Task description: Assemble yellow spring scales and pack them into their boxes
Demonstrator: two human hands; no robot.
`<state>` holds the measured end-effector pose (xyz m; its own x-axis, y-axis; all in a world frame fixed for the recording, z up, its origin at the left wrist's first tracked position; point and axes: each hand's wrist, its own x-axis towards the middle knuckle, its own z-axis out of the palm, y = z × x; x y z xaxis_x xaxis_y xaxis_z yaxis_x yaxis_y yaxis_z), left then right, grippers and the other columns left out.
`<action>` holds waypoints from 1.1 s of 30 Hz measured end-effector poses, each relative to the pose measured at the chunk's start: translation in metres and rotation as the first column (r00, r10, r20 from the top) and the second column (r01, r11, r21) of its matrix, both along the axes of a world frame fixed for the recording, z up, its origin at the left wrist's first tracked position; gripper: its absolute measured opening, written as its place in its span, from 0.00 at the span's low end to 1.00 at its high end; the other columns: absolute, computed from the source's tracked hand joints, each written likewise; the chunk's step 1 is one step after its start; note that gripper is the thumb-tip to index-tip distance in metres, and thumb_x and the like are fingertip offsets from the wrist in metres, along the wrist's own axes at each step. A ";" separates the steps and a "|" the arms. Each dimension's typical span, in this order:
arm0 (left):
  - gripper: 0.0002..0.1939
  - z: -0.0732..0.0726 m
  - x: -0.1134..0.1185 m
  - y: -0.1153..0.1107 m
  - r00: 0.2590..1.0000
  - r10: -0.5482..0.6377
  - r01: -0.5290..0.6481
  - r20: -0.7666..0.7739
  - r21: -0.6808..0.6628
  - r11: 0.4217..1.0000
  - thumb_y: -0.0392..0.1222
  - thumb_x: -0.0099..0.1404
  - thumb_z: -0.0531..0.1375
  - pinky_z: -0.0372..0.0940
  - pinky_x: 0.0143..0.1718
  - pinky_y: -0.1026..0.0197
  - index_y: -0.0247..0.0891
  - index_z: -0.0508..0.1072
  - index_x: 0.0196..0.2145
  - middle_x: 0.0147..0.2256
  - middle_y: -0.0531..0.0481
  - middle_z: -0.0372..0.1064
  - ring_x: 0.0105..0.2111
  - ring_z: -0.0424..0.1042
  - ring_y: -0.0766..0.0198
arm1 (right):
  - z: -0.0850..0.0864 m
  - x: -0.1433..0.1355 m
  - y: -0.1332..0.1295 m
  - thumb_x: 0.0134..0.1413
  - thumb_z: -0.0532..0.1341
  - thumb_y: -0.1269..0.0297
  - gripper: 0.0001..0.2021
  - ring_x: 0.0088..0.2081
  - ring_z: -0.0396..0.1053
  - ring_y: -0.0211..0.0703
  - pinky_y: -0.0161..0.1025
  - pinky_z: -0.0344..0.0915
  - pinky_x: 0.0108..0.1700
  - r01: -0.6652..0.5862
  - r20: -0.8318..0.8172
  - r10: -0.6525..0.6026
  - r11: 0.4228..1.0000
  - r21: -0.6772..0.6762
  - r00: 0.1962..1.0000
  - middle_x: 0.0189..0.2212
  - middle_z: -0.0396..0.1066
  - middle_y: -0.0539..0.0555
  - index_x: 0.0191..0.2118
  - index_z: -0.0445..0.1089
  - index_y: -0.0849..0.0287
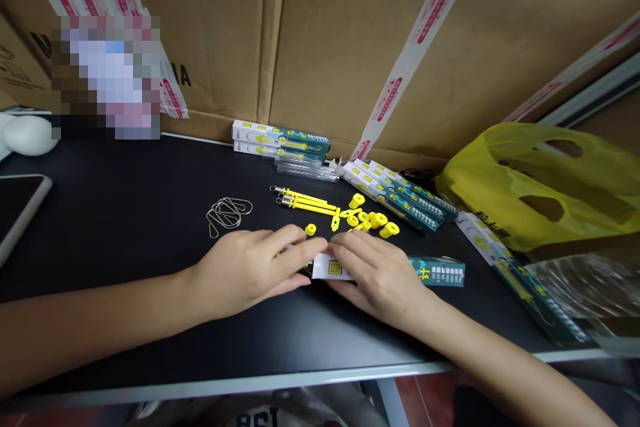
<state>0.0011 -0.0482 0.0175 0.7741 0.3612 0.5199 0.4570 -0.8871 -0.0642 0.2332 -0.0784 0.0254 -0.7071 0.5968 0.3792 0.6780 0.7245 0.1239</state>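
My right hand [377, 273] is closed around a narrow white-and-green cardboard box [440, 272] that lies crosswise near the desk's front. At the box's left end, my left hand [260, 263] has its fingers pinched together. A bit of yellow and a dark, shiny edge show by those fingers, but what they hold is mostly hidden. Just beyond the hands lie yellow rods with springs [307, 201], loose yellow plastic caps [379, 221] and a single yellow cap [311, 229]. Bent wire hooks [230, 212] sit in a pile beyond my left hand.
Stacked boxes [280, 140] stand at the back, with clear plastic tubes [307, 169] before them. More boxes [400, 193] lie right of these, another box [520, 273] farther right. A yellow plastic bag [550, 180] is at right, a phone-like device [20, 207] at left. Large cartons [325, 33] wall the back.
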 end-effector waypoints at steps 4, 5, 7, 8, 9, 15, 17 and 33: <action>0.22 0.002 -0.005 0.014 0.992 0.053 -0.035 0.117 -0.150 0.988 0.48 0.63 0.58 0.67 0.36 0.63 0.38 0.64 0.52 0.43 0.49 0.72 0.37 0.75 0.63 | 0.007 0.008 0.003 0.58 0.58 0.65 0.11 0.38 0.70 0.46 0.40 0.67 0.38 0.060 -0.049 -0.064 0.995 -0.079 0.997 0.38 0.72 0.58 0.45 0.68 0.62; 0.21 0.002 -0.006 0.019 0.984 0.070 -0.038 0.161 -0.196 0.980 0.47 0.62 0.58 0.66 0.38 0.63 0.38 0.64 0.50 0.41 0.49 0.72 0.37 0.74 0.63 | 0.008 0.010 0.005 0.58 0.58 0.65 0.10 0.38 0.70 0.46 0.40 0.68 0.38 0.077 -0.060 -0.082 0.993 -0.092 0.995 0.38 0.72 0.58 0.45 0.68 0.62; 0.19 0.004 -0.010 0.030 0.958 0.131 -0.042 0.256 -0.326 0.944 0.44 0.60 0.58 0.66 0.39 0.63 0.38 0.65 0.48 0.37 0.52 0.73 0.36 0.74 0.64 | 0.010 0.013 0.009 0.57 0.58 0.65 0.10 0.39 0.71 0.46 0.40 0.68 0.39 0.106 -0.077 -0.116 0.987 -0.118 0.990 0.38 0.72 0.57 0.44 0.68 0.60; 0.17 0.004 -0.012 0.035 0.946 0.152 -0.027 0.287 -0.396 0.918 0.43 0.60 0.57 0.65 0.38 0.63 0.38 0.65 0.47 0.34 0.54 0.72 0.34 0.73 0.65 | 0.011 0.014 0.011 0.57 0.59 0.65 0.10 0.39 0.71 0.47 0.40 0.68 0.39 0.122 -0.082 -0.133 0.984 -0.128 0.988 0.38 0.72 0.57 0.44 0.68 0.60; 0.13 0.005 -0.014 0.040 0.932 0.178 -0.016 0.317 -0.453 0.892 0.42 0.61 0.56 0.65 0.38 0.63 0.38 0.66 0.44 0.31 0.55 0.71 0.32 0.72 0.66 | 0.011 0.016 0.013 0.56 0.59 0.65 0.10 0.39 0.71 0.47 0.40 0.68 0.39 0.137 -0.085 -0.149 0.982 -0.133 0.985 0.38 0.72 0.57 0.44 0.68 0.60; 0.06 -0.001 -0.014 0.057 0.826 0.286 0.199 0.485 -0.727 0.657 0.39 0.63 0.55 0.64 0.31 0.65 0.36 0.64 0.37 0.23 0.57 0.67 0.25 0.69 0.69 | 0.012 0.024 0.023 0.56 0.60 0.63 0.10 0.40 0.71 0.47 0.40 0.68 0.39 0.201 -0.104 -0.213 0.973 -0.115 0.971 0.39 0.71 0.58 0.43 0.69 0.60; 0.06 -0.004 -0.011 0.059 0.773 0.346 0.273 0.532 -0.771 0.576 0.40 0.61 0.57 0.64 0.28 0.66 0.36 0.64 0.36 0.23 0.57 0.66 0.23 0.69 0.69 | 0.012 0.026 0.025 0.57 0.60 0.62 0.10 0.39 0.71 0.46 0.39 0.68 0.39 0.209 -0.109 -0.222 0.971 -0.117 0.969 0.38 0.71 0.57 0.43 0.69 0.60; 0.06 -0.007 0.009 0.021 0.882 0.256 0.203 0.394 -0.811 0.548 0.40 0.62 0.61 0.62 0.25 0.68 0.36 0.75 0.34 0.28 0.53 0.72 0.25 0.67 0.70 | 0.002 0.008 0.014 0.57 0.59 0.63 0.12 0.39 0.71 0.46 0.39 0.68 0.38 0.106 -0.084 -0.120 0.983 -0.150 0.989 0.38 0.72 0.57 0.46 0.68 0.60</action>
<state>0.0102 -0.0272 0.0109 0.5362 0.8102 0.2368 0.2500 -0.4203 0.8723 0.2409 -0.0646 0.0278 -0.5979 0.7243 0.3433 0.7601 0.6483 -0.0440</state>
